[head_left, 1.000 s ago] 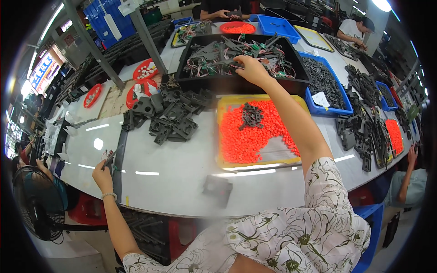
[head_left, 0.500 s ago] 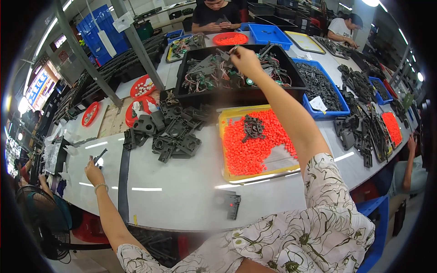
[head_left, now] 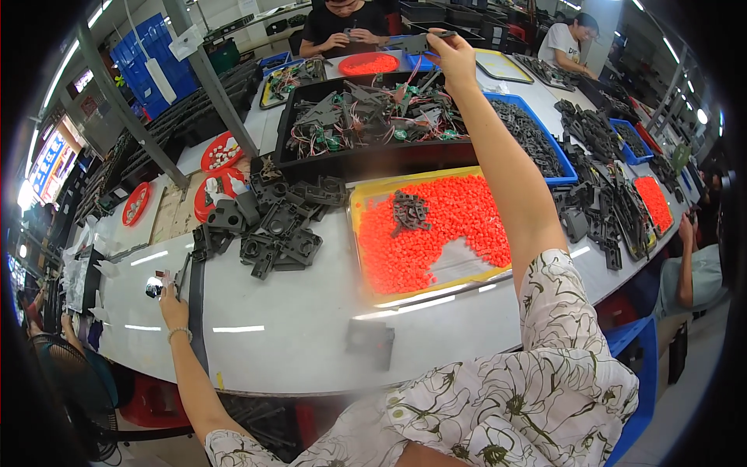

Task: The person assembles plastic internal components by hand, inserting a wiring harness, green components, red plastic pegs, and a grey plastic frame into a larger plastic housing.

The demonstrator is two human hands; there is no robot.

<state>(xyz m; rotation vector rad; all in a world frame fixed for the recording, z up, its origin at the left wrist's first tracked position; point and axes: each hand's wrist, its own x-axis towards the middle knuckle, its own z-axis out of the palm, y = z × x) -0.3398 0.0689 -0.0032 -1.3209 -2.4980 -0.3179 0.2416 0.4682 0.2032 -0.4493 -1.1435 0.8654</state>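
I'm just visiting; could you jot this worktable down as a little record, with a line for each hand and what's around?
Right hand: gripping a flat dark part, raised near the black bin's far right
Left hand: holding a thin dark part
Black bin: heaped with wired parts
Yellow tray: red pieces, with a small dark pile on top
Table, middle left: heap of dark grey parts
Table, near edge: one grey part, partly blurred

Right hand [head_left: 453,56] holds flat dark-grey plastic part [head_left: 408,44] by far side of black rectangular bin [head_left: 327,165]. Left hand [head_left: 173,307] holds slim dark-grey part [head_left: 184,272] over glossy white desk [head_left: 264,342].
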